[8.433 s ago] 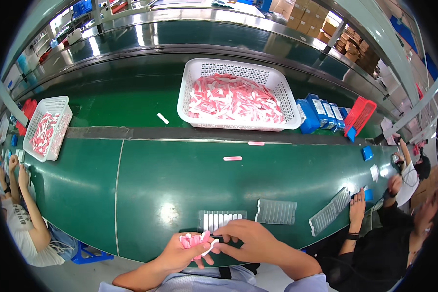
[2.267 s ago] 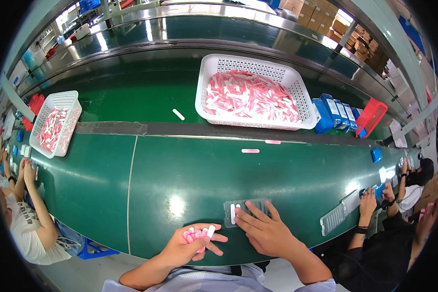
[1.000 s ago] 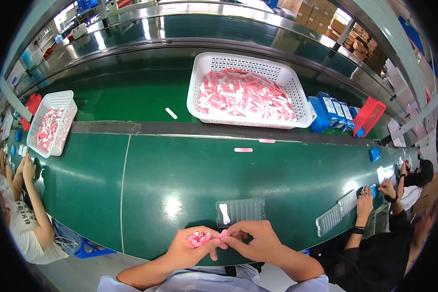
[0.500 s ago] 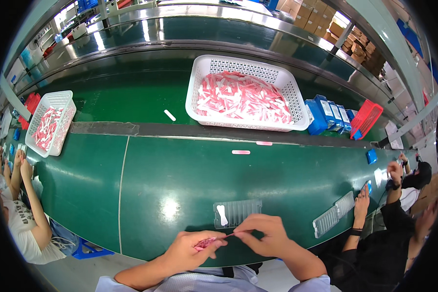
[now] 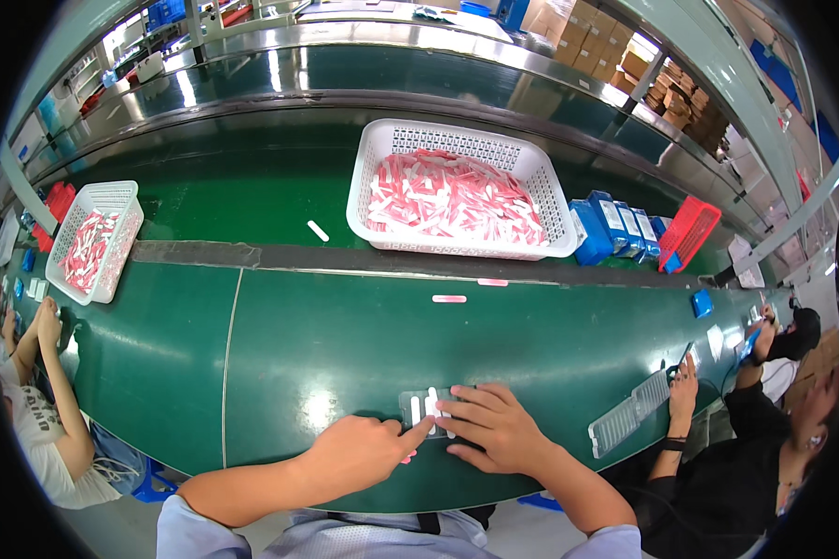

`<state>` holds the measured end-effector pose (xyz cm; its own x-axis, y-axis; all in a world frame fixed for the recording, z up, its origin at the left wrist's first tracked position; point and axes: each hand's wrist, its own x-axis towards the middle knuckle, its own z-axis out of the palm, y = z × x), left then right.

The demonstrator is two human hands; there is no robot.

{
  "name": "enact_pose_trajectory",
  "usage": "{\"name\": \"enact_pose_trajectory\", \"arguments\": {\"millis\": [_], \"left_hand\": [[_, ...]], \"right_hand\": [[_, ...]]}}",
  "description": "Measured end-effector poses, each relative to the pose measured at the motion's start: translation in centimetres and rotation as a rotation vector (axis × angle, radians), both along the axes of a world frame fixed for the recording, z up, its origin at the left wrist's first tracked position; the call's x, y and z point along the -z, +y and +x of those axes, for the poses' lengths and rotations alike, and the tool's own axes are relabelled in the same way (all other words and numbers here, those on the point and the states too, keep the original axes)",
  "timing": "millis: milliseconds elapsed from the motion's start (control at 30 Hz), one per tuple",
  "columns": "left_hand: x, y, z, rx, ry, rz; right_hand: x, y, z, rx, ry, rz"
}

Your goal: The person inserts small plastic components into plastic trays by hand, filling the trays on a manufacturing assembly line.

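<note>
A clear ribbed plastic tray lies on the green table in front of me, with a few white round-ended flat strips set in its slots. My left hand is closed around some pink strips, which peek out below the fingers. Its index finger points out and touches a strip in the tray. Over the tray's right part lies my right hand, fingers spread, tips on the strips and the tray. It covers much of that side.
Beyond the dark belt edge stands a white basket heaped with pink and white strips. Two pink strips and a white one lie loose. Blue boxes and a red basket stand right. Co-workers sit at both sides; another tray is right.
My hands were together in front of the tray, handling a pink strip; now both are at the tray. More white strips lie in its slots. The right hand has opened out flat.
</note>
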<state>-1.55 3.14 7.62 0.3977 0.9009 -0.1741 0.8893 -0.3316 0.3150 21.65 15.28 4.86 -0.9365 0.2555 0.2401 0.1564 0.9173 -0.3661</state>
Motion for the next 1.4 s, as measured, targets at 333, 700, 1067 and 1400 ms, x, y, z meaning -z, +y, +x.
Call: {"name": "enact_pose_trajectory", "arguments": {"millis": [333,700,1067,1400], "left_hand": [[0.1,0.2,-0.4,0.01,-0.003,-0.032],[-0.9,0.5,-0.1,-0.018,-0.209,-0.005],[2.5,-2.4,0.1,-0.798,-2.102,-1.114],[3.8,-4.9,-0.3,-0.686,-2.042,-1.002]], "right_hand": [[-0.2,-1.2,0.5,0.029,-0.101,0.02],[-0.1,0.7,1.9,0.026,0.048,-0.087],[-1.4,-1.0,0.2,0.189,-0.005,0.065],[-1.6,-0.9,-0.6,0.163,-0.012,0.015]]}}
